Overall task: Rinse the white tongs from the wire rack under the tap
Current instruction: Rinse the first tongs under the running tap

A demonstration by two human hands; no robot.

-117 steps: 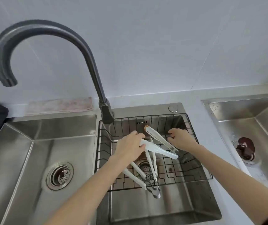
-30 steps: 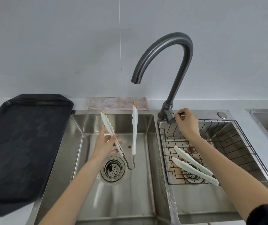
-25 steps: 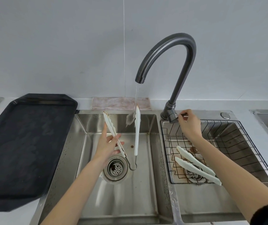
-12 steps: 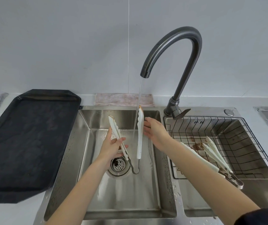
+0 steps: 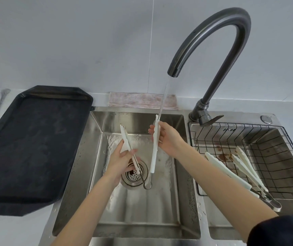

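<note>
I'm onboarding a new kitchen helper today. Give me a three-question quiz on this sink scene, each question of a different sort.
1. True or false: water from the tap runs onto the tongs arm held in the right hand.
2. Where is the left hand? A) on the black tray B) on the other arm of the tongs C) on the tap lever
3. Fill in: the spare tongs lie in the wire ____.

Key: 1 true; 2 B; 3 rack
</note>
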